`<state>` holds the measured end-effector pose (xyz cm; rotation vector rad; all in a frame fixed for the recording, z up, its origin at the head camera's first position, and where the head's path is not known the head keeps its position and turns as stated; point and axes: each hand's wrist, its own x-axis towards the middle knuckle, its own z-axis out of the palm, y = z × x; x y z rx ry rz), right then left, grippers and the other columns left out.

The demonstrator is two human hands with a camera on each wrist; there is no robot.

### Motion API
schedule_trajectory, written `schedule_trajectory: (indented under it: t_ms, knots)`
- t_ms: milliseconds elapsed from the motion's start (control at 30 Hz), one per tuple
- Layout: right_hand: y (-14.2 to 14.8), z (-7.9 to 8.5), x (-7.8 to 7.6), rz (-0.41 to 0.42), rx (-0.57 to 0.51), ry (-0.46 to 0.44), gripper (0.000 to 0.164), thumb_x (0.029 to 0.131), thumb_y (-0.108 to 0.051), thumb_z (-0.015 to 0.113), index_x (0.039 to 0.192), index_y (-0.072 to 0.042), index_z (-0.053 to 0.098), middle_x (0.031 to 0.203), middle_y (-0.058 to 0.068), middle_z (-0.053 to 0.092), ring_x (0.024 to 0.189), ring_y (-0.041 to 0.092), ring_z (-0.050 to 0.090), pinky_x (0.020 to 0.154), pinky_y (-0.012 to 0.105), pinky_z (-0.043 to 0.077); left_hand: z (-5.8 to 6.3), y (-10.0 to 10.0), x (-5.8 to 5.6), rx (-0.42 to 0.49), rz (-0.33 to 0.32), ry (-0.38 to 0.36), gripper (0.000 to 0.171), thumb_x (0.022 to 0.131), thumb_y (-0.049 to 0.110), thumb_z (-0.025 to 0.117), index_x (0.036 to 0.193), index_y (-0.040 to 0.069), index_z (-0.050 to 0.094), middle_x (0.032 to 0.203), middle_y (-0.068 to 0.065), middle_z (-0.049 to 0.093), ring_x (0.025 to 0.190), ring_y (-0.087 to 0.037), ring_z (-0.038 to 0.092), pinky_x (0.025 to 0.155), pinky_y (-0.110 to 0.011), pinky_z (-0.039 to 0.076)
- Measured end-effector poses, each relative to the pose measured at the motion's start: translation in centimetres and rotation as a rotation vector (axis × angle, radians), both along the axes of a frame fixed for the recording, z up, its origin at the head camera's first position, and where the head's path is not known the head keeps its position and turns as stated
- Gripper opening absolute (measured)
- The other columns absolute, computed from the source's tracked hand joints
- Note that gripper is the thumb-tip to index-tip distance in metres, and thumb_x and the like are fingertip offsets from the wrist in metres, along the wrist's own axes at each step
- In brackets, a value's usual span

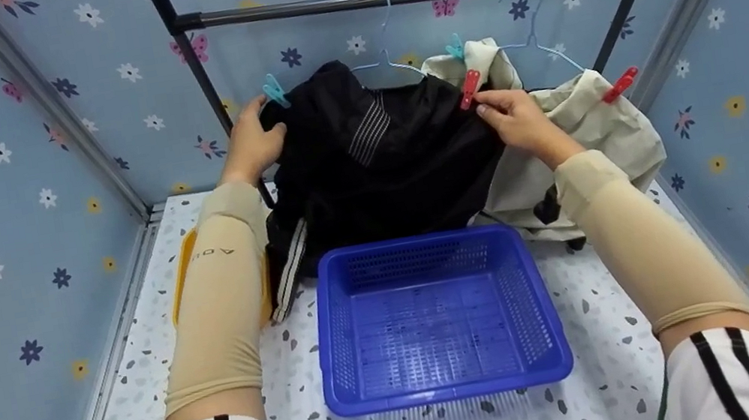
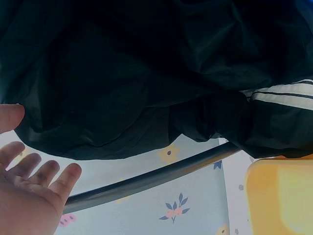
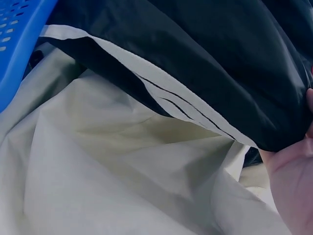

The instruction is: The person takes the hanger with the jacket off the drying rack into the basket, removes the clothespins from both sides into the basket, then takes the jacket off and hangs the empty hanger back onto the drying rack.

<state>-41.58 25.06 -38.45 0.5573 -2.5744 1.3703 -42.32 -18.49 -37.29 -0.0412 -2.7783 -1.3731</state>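
A black jacket (image 1: 398, 168) with white stripes hangs from a light blue hanger (image 1: 387, 59). A light blue clothespin (image 1: 275, 91) sits at its left shoulder and a red clothespin (image 1: 470, 89) at its right. My left hand (image 1: 254, 142) is at the left shoulder, just below the blue clothespin; in the left wrist view its fingers (image 2: 61, 181) are spread beside the cloth. With thumb and forefinger, my right hand (image 1: 519, 121) pinches the jacket's right shoulder edge, right by the red clothespin. Its fingertips are partly cut off in the right wrist view.
A beige garment (image 1: 604, 126) hangs behind on the right, with a red clothespin and a blue one. Both hangers hook over a dark rail (image 1: 310, 6). A blue basket (image 1: 450, 391) stands in front on the speckled surface. A yellow container (image 2: 259, 196) is at the left.
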Motion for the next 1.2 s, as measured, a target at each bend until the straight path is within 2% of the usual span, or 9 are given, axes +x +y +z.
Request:
schedule_trajectory:
  t_ms: [167, 300, 367, 433, 533, 633, 800, 967, 1200]
  knots:
    - [-0.4, -0.1, -0.1, 0.017, -0.041, -0.009, 0.031, 0.108, -0.003, 0.058, 0.134, 0.010, 0.070, 0.133, 0.025, 0.071, 0.107, 0.000, 0.060, 0.101, 0.018, 0.045, 0.6, -0.3, 0.1, -0.035, -0.023, -0.038, 0.071, 0.114, 0.026, 0.047, 0.176, 0.013, 0.015, 0.184, -0.009, 0.014, 0.170, -0.027, 0.016, 0.138, -0.044, 0.016]
    - [-0.6, 0.0, 0.0, 0.031, -0.062, -0.022, 0.031, 0.108, -0.001, 0.057, 0.133, 0.013, 0.069, 0.129, 0.024, 0.071, 0.103, 0.001, 0.059, 0.097, 0.016, 0.046, 0.9, -0.5, 0.3, -0.040, -0.025, 0.023, 0.063, 0.114, 0.023, 0.046, 0.171, 0.005, 0.029, 0.178, -0.016, 0.029, 0.166, -0.031, 0.028, 0.136, -0.045, 0.024]
    - [-0.7, 0.1, 0.1, 0.035, -0.066, -0.033, 0.032, 0.108, 0.000, 0.057, 0.134, 0.013, 0.068, 0.129, 0.024, 0.071, 0.102, 0.000, 0.059, 0.097, 0.016, 0.045, 1.0, -0.6, 0.4, -0.038, -0.019, 0.080, 0.049, 0.114, 0.021, 0.043, 0.159, 0.001, 0.047, 0.163, -0.021, 0.049, 0.151, -0.033, 0.047, 0.127, -0.044, 0.037]
    - [-0.7, 0.2, 0.2, 0.035, -0.064, -0.045, 0.032, 0.108, -0.001, 0.056, 0.135, 0.014, 0.068, 0.132, 0.024, 0.070, 0.103, -0.001, 0.058, 0.097, 0.016, 0.045, 1.1, -0.6, 0.5, -0.041, -0.011, 0.135, 0.034, 0.116, 0.020, 0.040, 0.133, -0.001, 0.060, 0.134, -0.023, 0.062, 0.123, -0.034, 0.059, 0.108, -0.042, 0.046]
    - [-0.7, 0.3, 0.3, 0.040, -0.070, -0.068, 0.034, 0.109, -0.002, 0.056, 0.137, 0.013, 0.067, 0.133, 0.024, 0.070, 0.103, -0.001, 0.059, 0.097, 0.015, 0.045, 1.3, -0.8, 0.7, -0.049, -0.001, 0.199, 0.028, 0.116, 0.019, 0.037, 0.098, 0.006, 0.053, 0.095, -0.012, 0.052, 0.087, -0.028, 0.050, 0.083, -0.039, 0.041]
    - [-0.7, 0.3, 0.4, 0.048, -0.079, -0.080, 0.034, 0.110, -0.004, 0.055, 0.136, 0.013, 0.067, 0.127, 0.017, 0.073, 0.100, 0.001, 0.061, 0.093, 0.015, 0.047, 1.5, -1.1, 1.0, -0.060, -0.009, 0.231, 0.031, 0.117, 0.020, 0.038, 0.088, 0.011, 0.046, 0.083, -0.006, 0.044, 0.075, -0.022, 0.043, 0.075, -0.037, 0.037]
    - [-0.5, 0.3, 0.5, 0.059, -0.106, -0.069, 0.031, 0.109, -0.002, 0.055, 0.131, 0.014, 0.069, 0.109, 0.000, 0.075, 0.092, 0.000, 0.061, 0.087, 0.015, 0.049, 1.9, -1.8, 1.5, -0.067, -0.042, 0.236, 0.032, 0.117, 0.025, 0.043, 0.093, 0.009, 0.058, 0.085, -0.005, 0.050, 0.075, -0.021, 0.045, 0.075, -0.036, 0.038]
    - [-0.4, 0.3, 0.7, 0.057, -0.112, -0.053, 0.028, 0.108, -0.001, 0.056, 0.125, 0.016, 0.071, 0.097, -0.010, 0.073, 0.084, -0.001, 0.061, 0.082, 0.016, 0.049, 2.2, -2.7, 1.7, -0.067, -0.053, 0.237, 0.033, 0.115, 0.023, 0.050, 0.120, 0.003, 0.076, 0.113, -0.016, 0.070, 0.096, -0.023, 0.056, 0.090, -0.038, 0.047]
    - [-0.8, 0.7, 0.9, 0.015, -0.124, -0.018, 0.027, 0.108, 0.000, 0.057, 0.124, 0.016, 0.071, 0.090, -0.013, 0.069, 0.081, 0.001, 0.057, 0.078, 0.016, 0.046, 3.2, -3.0, 2.1, -0.067, -0.034, 0.183, 0.040, 0.117, 0.020, 0.044, 0.145, 0.004, 0.067, 0.136, -0.021, 0.069, 0.108, -0.027, 0.058, 0.105, -0.044, 0.050]
